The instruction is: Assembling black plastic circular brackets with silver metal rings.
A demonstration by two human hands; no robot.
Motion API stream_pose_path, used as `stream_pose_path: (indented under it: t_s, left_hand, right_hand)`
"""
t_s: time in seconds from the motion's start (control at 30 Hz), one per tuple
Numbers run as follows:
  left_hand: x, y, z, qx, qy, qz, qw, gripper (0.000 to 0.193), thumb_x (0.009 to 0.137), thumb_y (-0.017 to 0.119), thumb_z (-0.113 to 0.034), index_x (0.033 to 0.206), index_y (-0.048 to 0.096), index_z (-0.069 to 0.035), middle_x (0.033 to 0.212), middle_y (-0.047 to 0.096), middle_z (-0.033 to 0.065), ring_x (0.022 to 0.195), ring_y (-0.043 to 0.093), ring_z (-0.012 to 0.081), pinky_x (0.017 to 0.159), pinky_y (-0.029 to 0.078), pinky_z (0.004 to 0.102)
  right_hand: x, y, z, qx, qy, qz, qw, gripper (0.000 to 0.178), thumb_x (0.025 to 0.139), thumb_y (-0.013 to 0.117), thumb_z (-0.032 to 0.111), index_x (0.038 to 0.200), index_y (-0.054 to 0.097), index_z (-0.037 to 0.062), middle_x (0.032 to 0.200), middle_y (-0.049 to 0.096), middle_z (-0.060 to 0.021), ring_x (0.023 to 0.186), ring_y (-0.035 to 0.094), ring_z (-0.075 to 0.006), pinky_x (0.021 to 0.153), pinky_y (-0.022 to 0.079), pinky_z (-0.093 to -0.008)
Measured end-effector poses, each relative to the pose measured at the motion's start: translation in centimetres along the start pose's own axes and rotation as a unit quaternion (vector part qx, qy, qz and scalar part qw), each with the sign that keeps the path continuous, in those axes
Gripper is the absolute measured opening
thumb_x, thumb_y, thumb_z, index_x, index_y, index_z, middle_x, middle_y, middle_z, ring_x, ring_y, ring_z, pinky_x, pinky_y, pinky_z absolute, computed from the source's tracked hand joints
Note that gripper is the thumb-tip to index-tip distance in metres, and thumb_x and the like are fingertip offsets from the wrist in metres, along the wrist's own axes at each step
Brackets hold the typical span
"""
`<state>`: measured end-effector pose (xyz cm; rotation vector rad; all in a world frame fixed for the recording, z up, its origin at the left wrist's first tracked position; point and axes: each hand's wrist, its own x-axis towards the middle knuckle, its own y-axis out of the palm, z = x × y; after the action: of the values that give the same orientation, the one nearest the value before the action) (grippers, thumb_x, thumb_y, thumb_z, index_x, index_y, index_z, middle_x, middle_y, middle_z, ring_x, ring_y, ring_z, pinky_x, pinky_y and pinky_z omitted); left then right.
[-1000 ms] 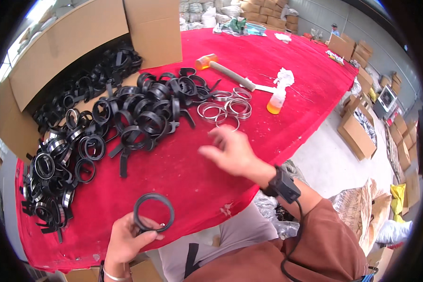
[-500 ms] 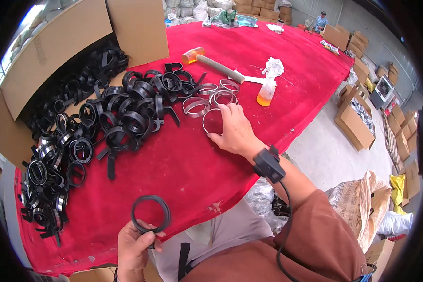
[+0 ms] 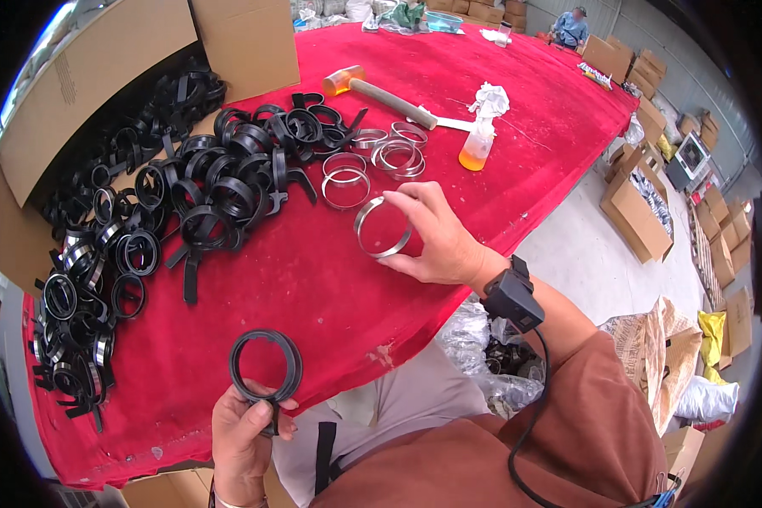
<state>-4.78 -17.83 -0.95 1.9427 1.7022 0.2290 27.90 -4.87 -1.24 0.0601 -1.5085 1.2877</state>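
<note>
My left hand grips a black rubber ring by its lower edge, above the near edge of the red-covered table. In my right hand is a shiny metal ring, pinched between thumb and fingers and tilted. Just beyond it lie several loose metal rings, some overlapping. To the left spreads a heap of black rubber rings with tabs; a few at its near end have metal bands around them.
A mallet with an amber head lies behind the metal rings. Beside it stands a bottle of orange liquid with white tissue on top. An open cardboard box borders the heap. Another person is at the far end.
My right hand has drawn the metal ring toward me, away from the other metal rings. The left hand, still holding the rubber ring, has risen slightly.
</note>
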Motion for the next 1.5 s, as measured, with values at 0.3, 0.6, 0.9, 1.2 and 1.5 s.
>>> stream_pose_path:
  t_s: [0.3,0.6,0.9,1.2,1.5]
  left_hand:
    - [-0.2,0.6,0.8,-0.037,-0.016,0.019,0.999,0.032,0.079,0.07,-0.016,0.095,0.051,0.005,0.084,0.064,0.0257,0.055,0.061,0.0237,0.058,0.054,0.0332]
    - [-0.4,0.7,1.2,-0.044,-0.033,0.026,0.998,0.035,0.081,0.07,-0.018,0.1,0.052,0.005,0.087,0.065,0.0255,0.055,0.062,0.0227,0.058,0.054,0.0316]
    - [-0.5,1.1,1.5,-0.142,-0.076,0.023,0.987,0.052,0.101,0.034,-0.032,0.137,0.03,0.005,0.103,0.06,0.0329,0.075,0.067,0.0376,0.058,0.057,0.0377]
    - [-0.3,2.3,2.0,-0.114,-0.044,0.06,0.991,0.041,0.101,0.033,-0.025,0.129,0.037,0.004,0.105,0.059,0.0343,0.078,0.068,0.036,0.068,0.059,0.041]
    - [0.2,2.3,2.4,-0.084,-0.021,0.089,0.992,0.024,0.1,0.04,-0.021,0.11,0.044,0.001,0.116,0.056,0.0304,0.088,0.067,0.038,0.079,0.056,0.0459]
  right_hand:
    - [-1.0,0.0,1.1,0.192,0.254,0.014,0.948,0.071,0.067,0.082,0.035,0.119,0.054,-0.0039,0.094,0.054,-0.0124,0.08,0.057,-0.0206,0.072,0.05,-0.0305]
    - [0.8,-0.5,3.0,-0.131,0.286,0.274,0.909,0.067,0.081,0.06,0.057,0.101,0.056,-0.0077,0.085,0.062,-0.0235,0.078,0.064,-0.0341,0.068,0.051,-0.0431]
    - [4.8,-3.2,-0.3,0.017,0.089,0.492,0.866,0.077,0.068,0.068,-0.002,0.138,0.042,0.0125,0.136,0.041,-0.0195,0.126,0.04,-0.0386,0.106,0.036,-0.0423]
    - [5.2,-2.3,-0.4,0.0,0.047,0.549,0.834,0.075,0.066,0.074,0.005,0.135,0.044,0.0063,0.12,0.051,-0.0188,0.11,0.051,-0.0361,0.094,0.044,-0.0424]
    - [3.6,-2.8,-1.8,-0.014,0.003,0.51,0.86,0.078,0.064,0.076,0.008,0.134,0.043,0.0021,0.116,0.052,-0.019,0.109,0.052,-0.0353,0.094,0.044,-0.0418]
